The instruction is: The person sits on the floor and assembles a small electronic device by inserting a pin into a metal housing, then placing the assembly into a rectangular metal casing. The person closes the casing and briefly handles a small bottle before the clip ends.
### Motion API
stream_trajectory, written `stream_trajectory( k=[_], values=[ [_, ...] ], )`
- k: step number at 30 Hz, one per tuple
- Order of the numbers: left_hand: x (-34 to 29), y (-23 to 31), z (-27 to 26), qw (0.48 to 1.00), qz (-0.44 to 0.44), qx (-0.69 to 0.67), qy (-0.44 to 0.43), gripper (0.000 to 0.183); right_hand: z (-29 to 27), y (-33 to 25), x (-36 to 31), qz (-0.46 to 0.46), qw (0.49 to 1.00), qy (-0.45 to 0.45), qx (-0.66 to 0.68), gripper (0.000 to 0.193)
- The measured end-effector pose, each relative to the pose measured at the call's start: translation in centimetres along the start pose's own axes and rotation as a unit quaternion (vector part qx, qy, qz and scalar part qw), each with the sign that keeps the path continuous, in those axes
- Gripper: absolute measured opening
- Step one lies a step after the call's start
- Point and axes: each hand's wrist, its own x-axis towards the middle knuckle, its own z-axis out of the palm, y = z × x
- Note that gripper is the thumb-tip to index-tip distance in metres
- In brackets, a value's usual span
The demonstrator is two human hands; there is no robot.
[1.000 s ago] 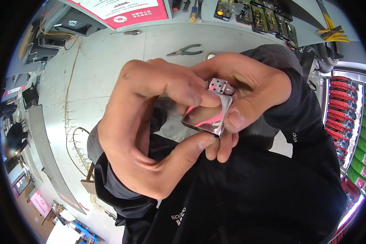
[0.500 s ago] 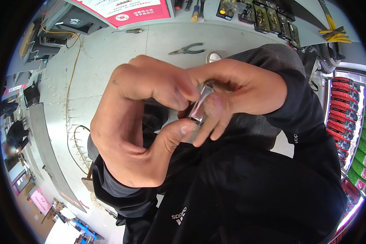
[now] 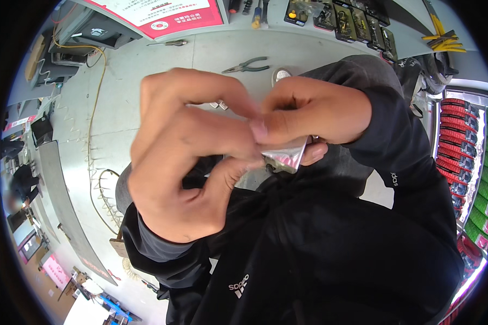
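A small clear plastic bag [image 3: 288,158] is held in front of my body, with pink print or contents showing and small dark bits near its lower edge. My right hand [image 3: 325,111] grips it from the right, thumb on top and fingers underneath. From the other side, my left hand [image 3: 165,157] pinches the bag's upper left part, thumb and fingertips closed together close to my right thumb. My fingers cover much of the bag, so its contents cannot be made out.
Grey-green-handled pliers [image 3: 249,65] and a screwdriver [image 3: 171,43] lie on the floor ahead. Black trays [image 3: 344,23] of small parts line the bench at the top right. Red ribbed goods [image 3: 454,143] hang at the right. A person [image 3: 24,181] is at far left.
The bag has turned flatter, showing more of its face. My left fingers have moved up to meet my right thumb, which now lies over the bag.
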Motion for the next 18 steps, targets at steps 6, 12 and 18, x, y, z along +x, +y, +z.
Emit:
stream_trajectory(
  k=[6,12,18],
  values=[
    [-0.7,-0.5,-0.1,0.986,-0.088,-0.116,0.082,0.043,-0.3,0.7,0.2,-0.136,0.99,0.011,0.02,0.046],
    [-1.2,-0.4,0.3,0.936,-0.201,-0.261,0.123,0.04,0.1,0.8,0.8,-0.266,0.956,0.078,-0.095,0.05],
    [-0.9,-0.1,0.9,0.91,-0.241,-0.318,0.115,0.04,-0.3,1.5,1.4,-0.339,0.92,0.137,-0.142,0.04]
  ],
)
